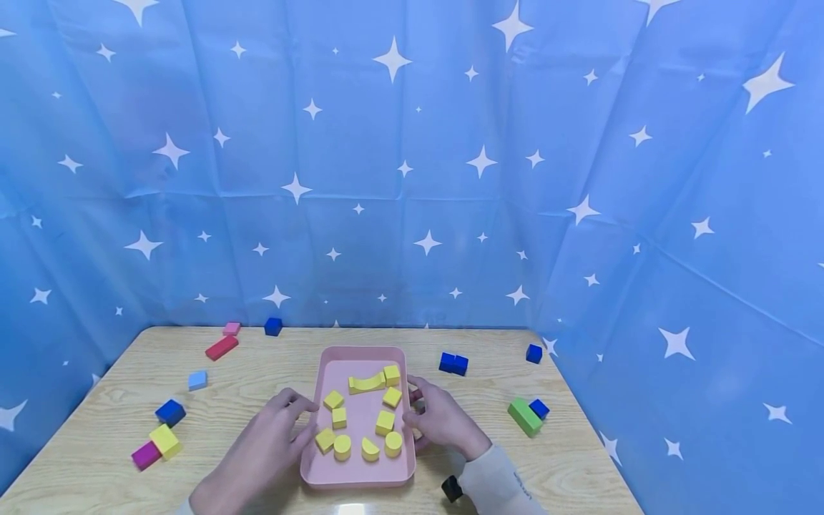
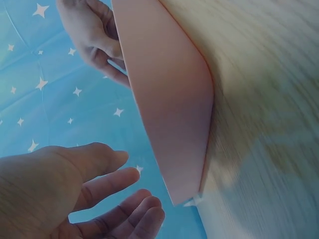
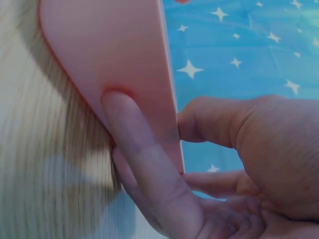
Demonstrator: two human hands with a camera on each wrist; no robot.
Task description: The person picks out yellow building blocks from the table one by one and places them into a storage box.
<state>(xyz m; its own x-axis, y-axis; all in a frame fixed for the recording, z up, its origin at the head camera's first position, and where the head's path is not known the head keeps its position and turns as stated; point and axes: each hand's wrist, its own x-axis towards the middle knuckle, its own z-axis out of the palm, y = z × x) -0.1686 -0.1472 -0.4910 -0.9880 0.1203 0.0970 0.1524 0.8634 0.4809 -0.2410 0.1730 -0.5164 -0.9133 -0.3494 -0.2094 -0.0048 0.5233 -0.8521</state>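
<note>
A pink tray (image 1: 357, 473) stands on the table, holding several yellow blocks. Among them are a concave bridge-shaped block (image 1: 368, 385), a half-round block (image 1: 370, 450), two round blocks and several cubes, such as one cube (image 1: 385, 423) near the right side. My right hand (image 1: 440, 416) grips the tray's right wall, thumb at the rim and fingers (image 3: 134, 127) against the outer face. On the other side my left hand (image 1: 270, 436) is beside the left rim, its fingers (image 2: 112, 184) loosely spread and apart from the tray wall in the left wrist view.
Left on the wooden table lie a purple block (image 1: 146, 455), a yellow block (image 1: 166, 441), blue blocks, a red bar (image 1: 222, 347) and a pink block (image 1: 232, 328). Dark blue blocks (image 1: 453, 363) and a green block (image 1: 525, 417) are at the right. A starry curtain (image 1: 360, 143) hangs behind.
</note>
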